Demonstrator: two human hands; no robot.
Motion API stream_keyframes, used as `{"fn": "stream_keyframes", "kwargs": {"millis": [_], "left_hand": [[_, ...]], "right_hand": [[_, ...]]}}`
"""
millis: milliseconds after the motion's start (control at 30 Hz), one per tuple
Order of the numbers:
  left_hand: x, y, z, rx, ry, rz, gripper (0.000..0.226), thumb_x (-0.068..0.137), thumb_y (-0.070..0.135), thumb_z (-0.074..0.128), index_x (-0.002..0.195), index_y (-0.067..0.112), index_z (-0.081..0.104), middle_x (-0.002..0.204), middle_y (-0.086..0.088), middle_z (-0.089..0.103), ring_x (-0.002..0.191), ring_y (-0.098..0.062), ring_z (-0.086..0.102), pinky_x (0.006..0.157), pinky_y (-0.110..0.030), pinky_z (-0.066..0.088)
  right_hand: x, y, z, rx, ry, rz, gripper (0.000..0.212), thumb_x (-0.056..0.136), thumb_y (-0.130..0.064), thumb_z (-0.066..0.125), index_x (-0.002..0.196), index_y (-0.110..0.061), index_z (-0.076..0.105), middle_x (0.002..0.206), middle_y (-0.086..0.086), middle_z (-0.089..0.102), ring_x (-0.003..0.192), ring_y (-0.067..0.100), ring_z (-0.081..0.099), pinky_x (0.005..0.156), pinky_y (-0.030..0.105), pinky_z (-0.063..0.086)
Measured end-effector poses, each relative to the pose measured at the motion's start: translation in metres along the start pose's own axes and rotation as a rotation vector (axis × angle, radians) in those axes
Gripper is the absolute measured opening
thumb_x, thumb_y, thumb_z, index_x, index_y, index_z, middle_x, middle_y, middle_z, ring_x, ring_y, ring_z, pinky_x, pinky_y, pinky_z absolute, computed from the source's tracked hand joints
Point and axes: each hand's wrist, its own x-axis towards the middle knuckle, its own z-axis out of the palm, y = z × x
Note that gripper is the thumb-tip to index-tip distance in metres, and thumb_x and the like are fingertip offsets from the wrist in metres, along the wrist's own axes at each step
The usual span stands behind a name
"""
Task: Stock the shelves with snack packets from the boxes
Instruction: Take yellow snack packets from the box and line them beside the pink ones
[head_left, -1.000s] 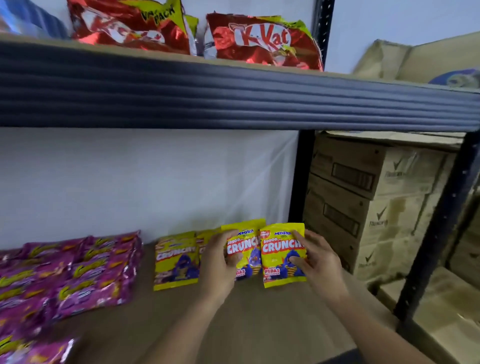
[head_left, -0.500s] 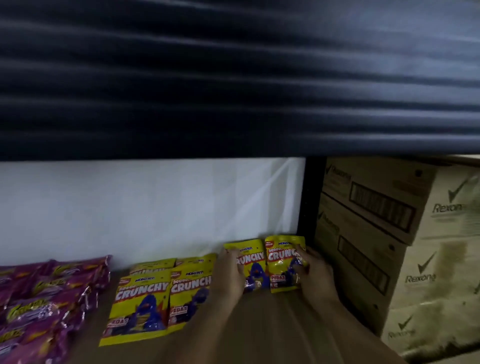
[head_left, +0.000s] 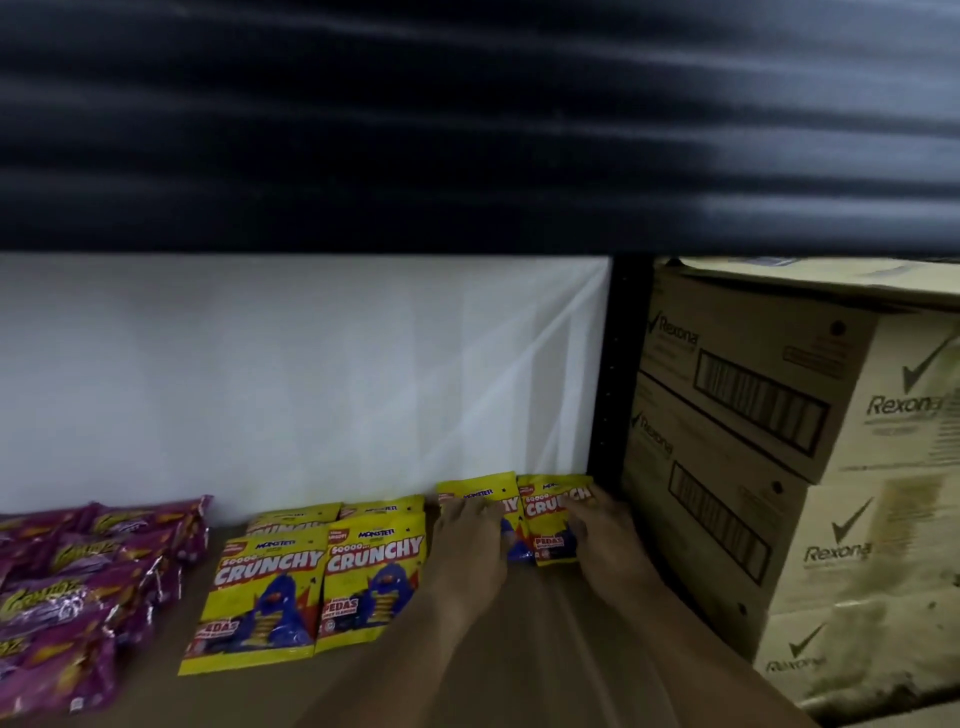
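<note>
The yellow snack packets (head_left: 265, 597) read "MONSTER", "SOOOO... CRUNCHY" and "PEDAS". At three o'clock, the stacked cardboard boxes (head_left: 810, 467) read "Rexona".

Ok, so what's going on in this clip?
A person is stocking a shelf. The left hand and right hand each rest on a yellow Crunchy packet at the back right corner against the wall. More yellow packets and purple packets lie further left.
</note>
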Motion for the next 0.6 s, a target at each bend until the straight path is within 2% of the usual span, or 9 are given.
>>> {"fn": "stream_keyframes", "kwargs": {"millis": [67,133,233,367,500,600], "left_hand": [[-0.001,0.0,0.002,0.024,-0.045,0.022,0.048,0.104,0.04,0.044,0.148,0.021,0.041,0.151,0.001,0.041,0.142,-0.023,0.028,0.119,-0.038,0.026],[-0.002,-0.001,0.001,0.041,-0.06,0.033,0.048,0.105,0.04,0.043,0.148,0.021,0.04,0.15,0.001,0.041,0.142,-0.022,0.028,0.118,-0.036,0.026],[-0.002,-0.002,-0.001,0.04,-0.087,0.03,0.047,0.106,0.038,0.041,0.149,0.019,0.04,0.151,-0.001,0.041,0.142,-0.024,0.028,0.119,-0.036,0.023],[-0.003,-0.001,-0.003,0.063,-0.098,0.043,0.048,0.107,0.036,0.038,0.152,0.019,0.035,0.155,-0.004,0.037,0.146,-0.026,0.025,0.122,-0.038,0.018],[-0.012,-0.002,-0.004,0.032,-0.068,0.077,0.052,0.108,0.029,0.038,0.157,0.019,0.024,0.164,-0.007,0.022,0.153,-0.025,0.011,0.125,-0.039,0.014],[-0.026,-0.003,-0.014,-0.005,0.014,0.115,0.051,0.107,0.023,0.042,0.156,0.017,0.028,0.162,-0.006,0.026,0.151,-0.023,0.02,0.122,-0.035,0.024]], "right_hand": [[-0.005,0.001,0.0,-0.211,0.0,-0.058,0.041,0.103,-0.03,0.05,0.143,-0.02,0.051,0.156,0.001,0.032,0.137,0.021,0.036,0.116,0.034,0.033],[-0.008,0.005,0.0,-0.239,-0.057,-0.039,0.048,0.103,-0.039,0.045,0.148,-0.023,0.043,0.162,-0.001,0.017,0.144,0.022,0.025,0.119,0.035,0.027],[-0.006,0.004,0.0,-0.349,-0.135,-0.016,0.052,0.105,-0.047,0.032,0.154,-0.029,0.03,0.166,-0.001,0.002,0.151,0.023,0.009,0.123,0.039,0.017],[-0.007,0.004,0.0,-0.528,-0.176,-0.032,0.055,0.106,-0.048,0.017,0.158,-0.033,0.009,0.165,0.007,-0.014,0.151,0.026,-0.017,0.123,0.043,-0.006],[-0.016,-0.003,-0.001,-0.579,-0.084,-0.089,0.056,0.107,-0.042,0.02,0.159,-0.027,0.005,0.165,0.014,-0.01,0.151,0.029,-0.015,0.123,0.041,-0.005],[-0.027,-0.011,0.002,-0.509,-0.001,-0.173,0.052,0.106,-0.034,0.034,0.155,-0.019,0.028,0.164,0.015,0.011,0.152,0.033,0.006,0.123,0.042,0.015]]}}
